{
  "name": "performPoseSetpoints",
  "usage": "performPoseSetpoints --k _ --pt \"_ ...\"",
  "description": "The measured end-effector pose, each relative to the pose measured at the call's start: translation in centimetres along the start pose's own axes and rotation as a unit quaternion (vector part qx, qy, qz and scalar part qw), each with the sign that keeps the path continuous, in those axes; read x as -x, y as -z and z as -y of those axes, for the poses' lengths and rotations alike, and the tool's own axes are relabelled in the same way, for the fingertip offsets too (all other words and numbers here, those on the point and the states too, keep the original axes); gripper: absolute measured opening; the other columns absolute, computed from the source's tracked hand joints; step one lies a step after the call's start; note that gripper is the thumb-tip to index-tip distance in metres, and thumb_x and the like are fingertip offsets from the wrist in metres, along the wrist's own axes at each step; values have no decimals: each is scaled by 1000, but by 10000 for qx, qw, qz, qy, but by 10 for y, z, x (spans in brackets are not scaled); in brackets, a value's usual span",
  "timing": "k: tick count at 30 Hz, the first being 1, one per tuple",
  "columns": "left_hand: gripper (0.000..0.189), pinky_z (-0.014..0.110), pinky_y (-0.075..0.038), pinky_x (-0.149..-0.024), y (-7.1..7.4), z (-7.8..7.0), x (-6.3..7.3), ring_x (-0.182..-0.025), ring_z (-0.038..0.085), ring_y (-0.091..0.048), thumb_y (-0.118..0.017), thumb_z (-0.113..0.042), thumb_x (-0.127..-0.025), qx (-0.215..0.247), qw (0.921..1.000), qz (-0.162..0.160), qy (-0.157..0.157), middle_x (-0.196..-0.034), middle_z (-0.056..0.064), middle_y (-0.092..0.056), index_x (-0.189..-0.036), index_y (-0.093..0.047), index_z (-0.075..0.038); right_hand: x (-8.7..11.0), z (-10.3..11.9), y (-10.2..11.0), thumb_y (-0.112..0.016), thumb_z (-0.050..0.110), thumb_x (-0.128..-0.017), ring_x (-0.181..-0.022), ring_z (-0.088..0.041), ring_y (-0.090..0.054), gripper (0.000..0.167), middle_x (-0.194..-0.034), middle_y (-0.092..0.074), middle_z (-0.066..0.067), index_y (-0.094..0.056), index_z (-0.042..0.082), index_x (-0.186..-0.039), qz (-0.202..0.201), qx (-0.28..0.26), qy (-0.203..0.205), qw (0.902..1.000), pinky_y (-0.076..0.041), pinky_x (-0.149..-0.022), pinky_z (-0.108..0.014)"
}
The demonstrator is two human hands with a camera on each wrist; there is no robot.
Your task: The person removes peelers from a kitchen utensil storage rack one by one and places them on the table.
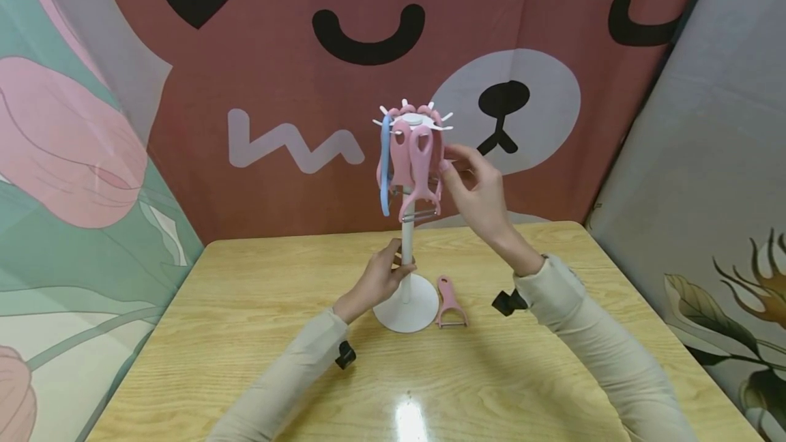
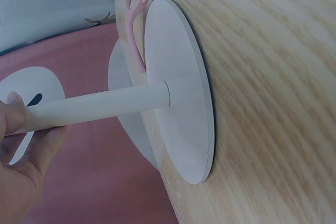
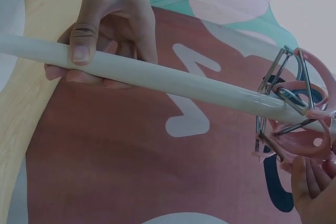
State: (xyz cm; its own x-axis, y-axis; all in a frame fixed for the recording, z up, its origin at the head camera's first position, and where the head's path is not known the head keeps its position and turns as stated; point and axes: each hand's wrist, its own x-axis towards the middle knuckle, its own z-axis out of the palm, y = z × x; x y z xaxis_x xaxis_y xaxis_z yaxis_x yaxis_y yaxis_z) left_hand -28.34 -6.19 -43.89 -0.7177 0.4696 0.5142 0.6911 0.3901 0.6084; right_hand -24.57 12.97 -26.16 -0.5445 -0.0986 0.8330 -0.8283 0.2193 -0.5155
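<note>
A white display stand (image 1: 408, 230) with a round base and spoked top stands upright on the table. My left hand (image 1: 382, 277) grips its pole low down; in the left wrist view the fingers (image 2: 47, 150) wrap round the white pole (image 2: 105, 103). Several pink peelers (image 1: 421, 162) and a blue peeler (image 1: 385, 166) hang from the spokes. At the right side of this cluster, my right hand (image 1: 482, 193) pinches a pink peeler (image 1: 439, 149), partly hidden by the others. The right wrist view shows the right fingers (image 3: 302, 182) against the peelers' lower ends, beside their metal blades.
Another pink peeler (image 1: 448, 302) lies on the wooden table (image 1: 258, 319), just right of the round white base (image 1: 405, 322). Behind the table hangs a red printed curtain (image 1: 276, 189), with patterned cloths at both sides.
</note>
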Motion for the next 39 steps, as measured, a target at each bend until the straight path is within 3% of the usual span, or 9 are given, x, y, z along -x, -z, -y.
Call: performPoseSetpoints --k 8,15,22,28,35,39 --pt "27 26 -59 -75 1 0 0 -93 26 -70 -64 -6 -95 34 10000 7 -29 -98 11 -66 -118 -50 0 -2 3 1 -54 -14 -95 -93 -12 -60 26 -109 -61 -34 -53 -20 -120 12 -420 -110 9991 -51 -78 -17" --pt "28 27 -59 -76 1 -2 -1 -94 25 -69 -63 -6 -96 55 10000 50 22 -99 10 -66 -119 -50 4 -3 1 2 -54 -15 -94 -96 -11 -60 28 -110 -60 -35 -53 -20 -121 9 -441 -115 9990 -51 -82 -19" --pt "26 26 -58 -76 0 -1 0 -94 25 -70 -63 -6 -96 51 9999 66 77 -99 10 -66 -118 -51 2 0 -26 3 -57 -14 -93 -99 -15 -62 32 -111 -62 -30 -55 -15 -125 -17 -551 -248 9982 -53 -87 -23" --pt "27 26 -58 -76 0 -1 0 -94 24 -70 -64 -5 -96 95 9999 78 104 -98 10 -66 -118 -51 6 2 -32 4 -61 -9 -92 -102 -21 -64 35 -110 -64 -24 -58 -9 -127 81 -607 -166 9980 -54 -90 -30" --pt "25 26 -58 -76 0 -2 0 -94 23 -69 -64 -6 -96 55 9998 87 163 -98 10 -66 -116 -51 -1 2 -2 5 -57 -16 -91 -97 -16 -62 35 -107 -58 -36 -52 -20 -125 262 -701 -234 9969 -53 -85 -22" --pt "25 26 -58 -76 1 -2 1 -94 24 -70 -63 -6 -96 66 9998 110 167 -99 10 -66 -117 -51 -1 3 -3 6 -57 -17 -90 -98 -16 -61 36 -108 -56 -36 -51 -20 -125 349 -736 -216 9964 -53 -87 -24"
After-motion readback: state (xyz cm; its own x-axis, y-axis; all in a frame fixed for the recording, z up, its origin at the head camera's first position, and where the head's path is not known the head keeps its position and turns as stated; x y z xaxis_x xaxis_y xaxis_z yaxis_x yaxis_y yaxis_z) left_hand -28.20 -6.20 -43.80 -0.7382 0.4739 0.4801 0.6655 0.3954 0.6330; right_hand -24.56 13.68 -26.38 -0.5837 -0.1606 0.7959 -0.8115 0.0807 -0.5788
